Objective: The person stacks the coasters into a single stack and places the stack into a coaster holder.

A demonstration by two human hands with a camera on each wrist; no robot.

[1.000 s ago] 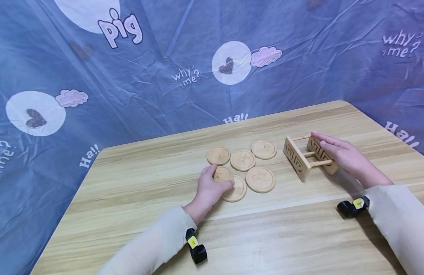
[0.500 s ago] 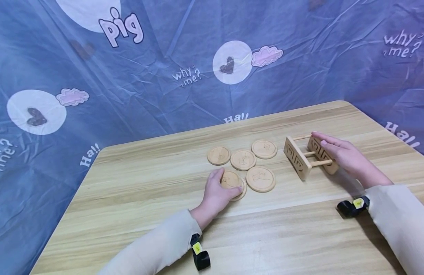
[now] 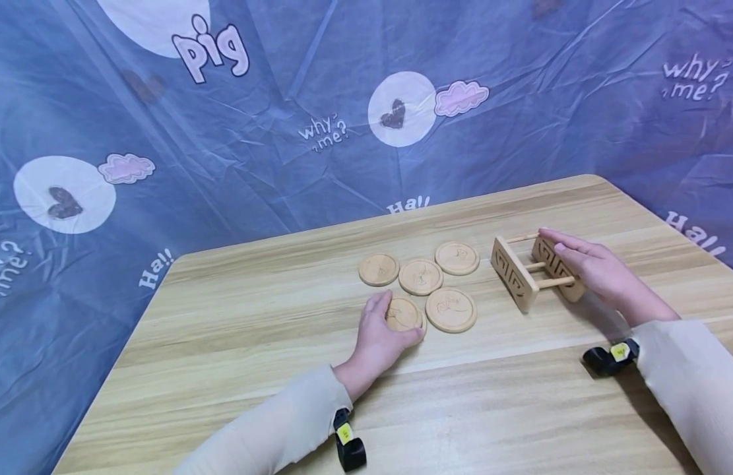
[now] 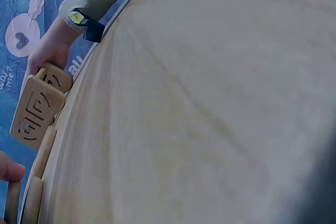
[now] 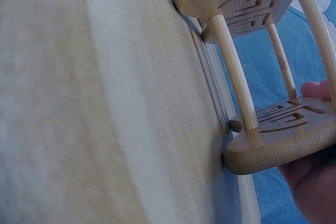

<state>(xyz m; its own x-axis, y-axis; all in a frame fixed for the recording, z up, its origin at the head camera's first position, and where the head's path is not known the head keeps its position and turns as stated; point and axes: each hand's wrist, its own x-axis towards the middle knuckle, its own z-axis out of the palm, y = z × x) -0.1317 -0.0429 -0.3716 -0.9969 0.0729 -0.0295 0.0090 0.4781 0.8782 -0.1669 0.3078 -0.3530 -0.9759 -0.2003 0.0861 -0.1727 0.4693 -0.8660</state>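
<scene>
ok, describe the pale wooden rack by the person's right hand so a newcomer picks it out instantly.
On the light wood-grain table before the blue printed cloth, look right. At the person's right hand is the pale wooden rack: two rectangular panels with geometric cut-outs, joined by round rods. Its neighbours are flat, pale round wooden discs; it alone is an upright open frame.

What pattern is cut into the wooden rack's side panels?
The side panels bear angular, maze-like slots, with curved cuts too; clearest in the right wrist view.
</scene>
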